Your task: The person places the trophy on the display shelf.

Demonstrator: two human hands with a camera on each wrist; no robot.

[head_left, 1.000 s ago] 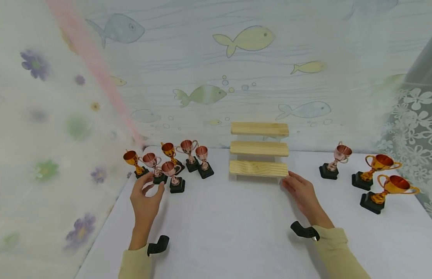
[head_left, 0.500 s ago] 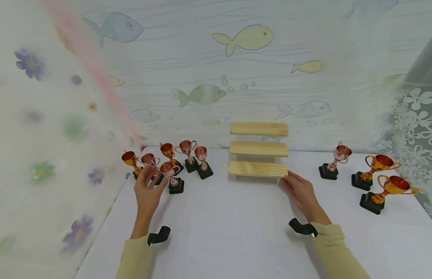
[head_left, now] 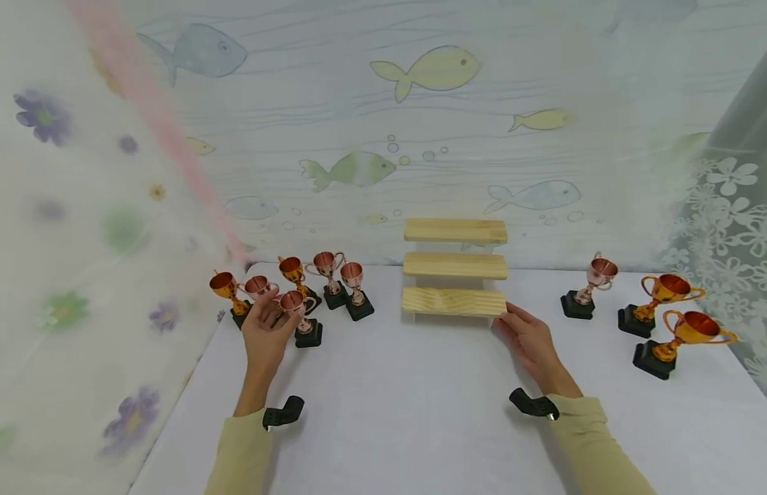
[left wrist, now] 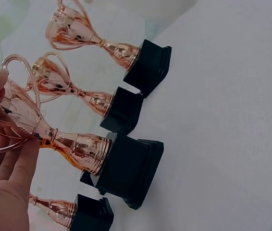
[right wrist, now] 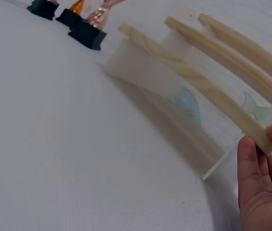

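My left hand point(head_left: 263, 347) holds a small rose-gold trophy point(head_left: 306, 328) at its two-handled cup. In the left wrist view, the thumb is at one handle and the fingers lie under the cup, while the black base point(left wrist: 131, 168) points away from the hand. At the right end of a three-tier wooden display stand point(head_left: 454, 265), my right hand point(head_left: 534, 347) pinches the lowest board point(right wrist: 193, 74) between thumb and fingers. Several other gold and rose-gold trophies stand around the left hand, such as a gold one point(head_left: 225, 285); another rose-gold trophy point(head_left: 257, 286) is partly hidden behind the fingers.
On the right side of the white-covered table point(head_left: 395, 399) stand a rose-gold trophy point(head_left: 600, 271) and two gold trophies, one point(head_left: 696, 327) nearer the front. A fish-patterned curtain point(head_left: 296, 124) hangs right behind the stand, and a flowered one point(head_left: 61, 261) borders the left.
My left hand has moved right and slightly forward, from beside the front rose-gold trophy to its cup, and the fingers have closed on it. The right hand stays at the lowest board.
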